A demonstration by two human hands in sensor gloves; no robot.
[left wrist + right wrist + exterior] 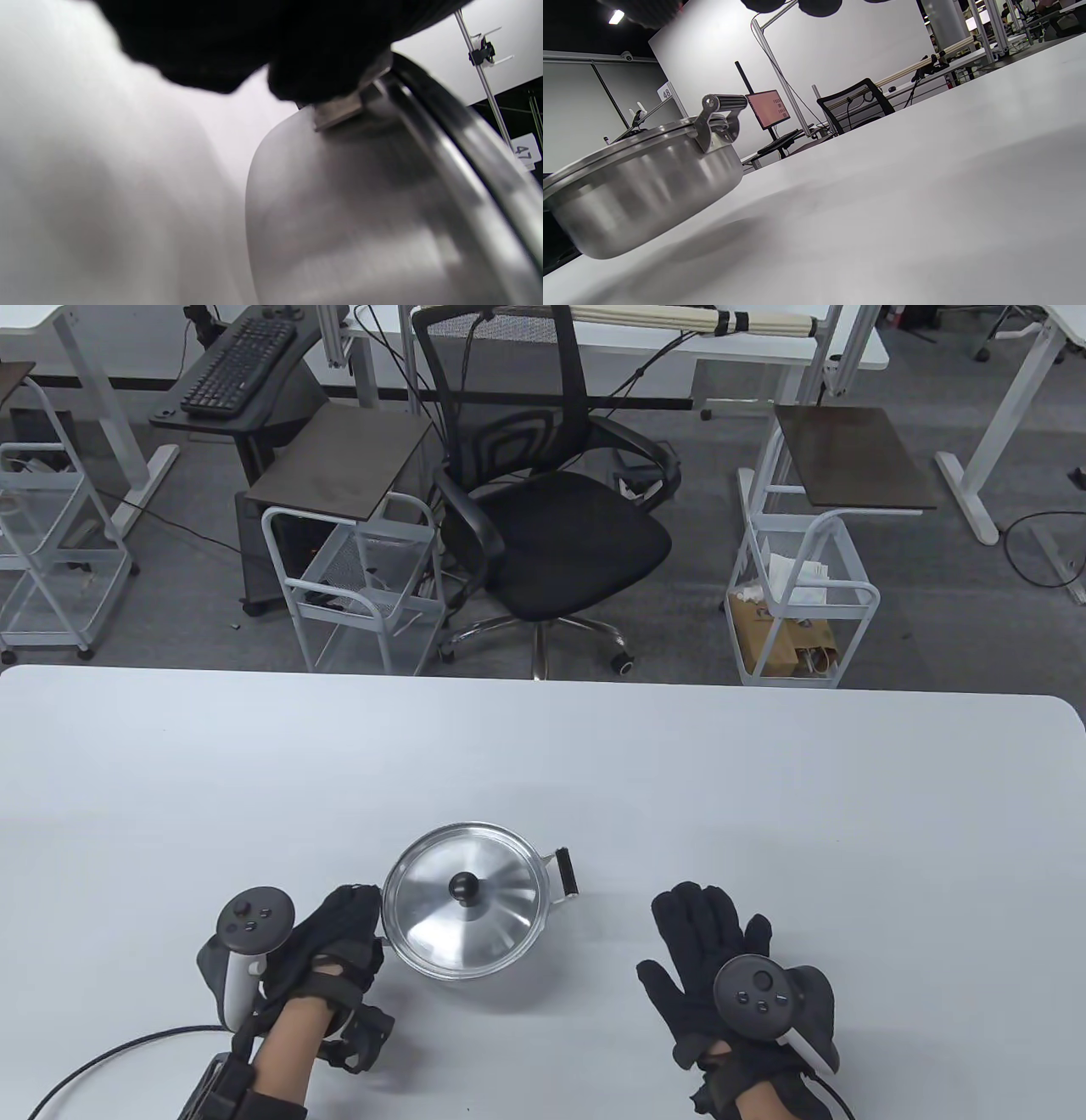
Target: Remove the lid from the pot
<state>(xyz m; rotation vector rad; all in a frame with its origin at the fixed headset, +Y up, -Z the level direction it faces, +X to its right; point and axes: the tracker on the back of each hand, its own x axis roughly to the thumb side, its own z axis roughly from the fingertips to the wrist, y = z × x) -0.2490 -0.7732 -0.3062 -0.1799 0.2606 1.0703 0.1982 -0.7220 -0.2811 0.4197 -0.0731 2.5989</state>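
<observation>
A steel pot (405, 943) stands on the white table (543, 763) with its steel lid (501, 916) on it; the lid has a black knob (465, 887). My left hand (344, 933) grips the pot's left handle, which the glove hides. In the left wrist view my fingers (322, 72) wrap the handle bracket above the pot wall (360, 212). My right hand (704, 950) lies open and flat on the table, to the right of the pot and apart from it. The right wrist view shows the pot (640, 190) and its black right handle (725, 103).
The pot's right handle (564, 875) sticks out toward the far right. Beyond the table's far edge stand a black office chair (551, 517) and two white wire carts (356, 585) (802, 594).
</observation>
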